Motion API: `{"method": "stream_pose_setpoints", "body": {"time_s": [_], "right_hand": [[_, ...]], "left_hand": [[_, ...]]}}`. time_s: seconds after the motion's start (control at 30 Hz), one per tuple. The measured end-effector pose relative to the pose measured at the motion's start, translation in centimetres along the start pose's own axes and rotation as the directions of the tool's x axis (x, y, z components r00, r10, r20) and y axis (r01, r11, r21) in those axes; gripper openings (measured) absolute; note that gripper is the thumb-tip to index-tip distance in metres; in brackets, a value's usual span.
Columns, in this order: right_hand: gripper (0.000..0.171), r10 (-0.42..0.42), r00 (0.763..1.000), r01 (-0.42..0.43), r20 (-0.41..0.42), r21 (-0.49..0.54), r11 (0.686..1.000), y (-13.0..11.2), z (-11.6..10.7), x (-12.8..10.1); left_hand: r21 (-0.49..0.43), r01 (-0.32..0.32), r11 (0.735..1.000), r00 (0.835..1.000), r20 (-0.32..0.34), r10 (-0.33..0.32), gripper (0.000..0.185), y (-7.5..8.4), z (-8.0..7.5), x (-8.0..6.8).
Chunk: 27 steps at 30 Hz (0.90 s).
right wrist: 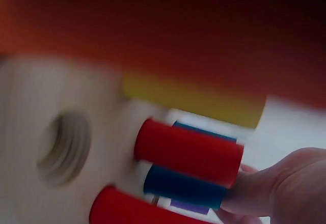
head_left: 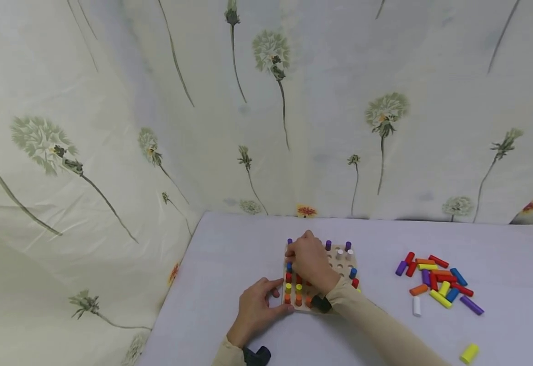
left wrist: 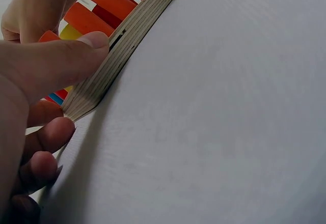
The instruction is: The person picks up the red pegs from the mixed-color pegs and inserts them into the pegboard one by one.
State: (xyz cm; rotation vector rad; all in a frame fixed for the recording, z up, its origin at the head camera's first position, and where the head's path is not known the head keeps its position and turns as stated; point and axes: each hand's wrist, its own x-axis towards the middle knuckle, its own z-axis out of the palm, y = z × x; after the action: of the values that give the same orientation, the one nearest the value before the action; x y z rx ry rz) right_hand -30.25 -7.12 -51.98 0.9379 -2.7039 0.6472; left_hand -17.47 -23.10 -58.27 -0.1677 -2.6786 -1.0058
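Observation:
A square wooden pegboard (head_left: 341,264) lies on the white table (head_left: 229,254), with red, orange, yellow, blue, purple and white pegs standing in it. My left hand (head_left: 257,305) grips its near left corner. The thumb (left wrist: 76,51) presses on the board's layered edge (left wrist: 132,28) and the other fingers (left wrist: 48,137) curl against the corner. My right hand (head_left: 309,262) reaches over the board's left columns with its fingers curled down among the pegs. In the right wrist view a fingertip (right wrist: 270,188) touches the end of a blue peg (right wrist: 183,186) beside a red peg (right wrist: 188,150). An empty hole (right wrist: 63,147) shows beside them.
A pile of loose coloured pegs (head_left: 437,282) lies on the table to the right of the board. A white peg (head_left: 416,306) lies near it, and a yellow peg (head_left: 469,352) lies at the front right. A dandelion-print curtain (head_left: 266,112) hangs behind and to the left.

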Motion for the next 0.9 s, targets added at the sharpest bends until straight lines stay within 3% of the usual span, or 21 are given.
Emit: {"method": "stream_pose_setpoints", "body": {"time_s": [0.23, 0.53, 0.63, 0.8, 0.9], "right_hand": [[0.006, 0.104, 0.994, -0.106, 0.023, 0.089, 0.990, -0.2, 0.2, -0.4], [0.004, 0.039, 0.999, -0.038, -0.003, 0.136, 0.990, 0.8, 0.0, 0.1], [0.006, 0.030, 1.000, -0.028, -0.004, 0.206, 0.978, 1.1, -0.5, -0.2], [0.009, 0.040, 0.995, -0.008, -0.086, 0.341, 0.940, 2.2, -2.5, -1.4], [0.011, 0.071, 0.994, -0.038, -0.081, 0.353, 0.935, 3.7, -4.2, -2.6]], "left_hand": [[-0.020, 0.023, 1.000, 1.000, 0.016, -0.023, 0.061, 0.0, 0.0, -0.4], [0.016, 0.002, 1.000, 1.000, 0.001, -0.002, 0.061, -0.3, -0.2, 0.3], [0.020, 0.009, 1.000, 1.000, 0.004, -0.009, 0.061, -0.5, -0.2, 0.3], [0.018, 0.019, 1.000, 1.000, 0.017, -0.020, 0.062, -0.4, 0.0, 0.1], [0.021, 0.039, 0.999, 0.999, 0.030, -0.040, 0.062, -0.3, 0.0, 0.2]]}}
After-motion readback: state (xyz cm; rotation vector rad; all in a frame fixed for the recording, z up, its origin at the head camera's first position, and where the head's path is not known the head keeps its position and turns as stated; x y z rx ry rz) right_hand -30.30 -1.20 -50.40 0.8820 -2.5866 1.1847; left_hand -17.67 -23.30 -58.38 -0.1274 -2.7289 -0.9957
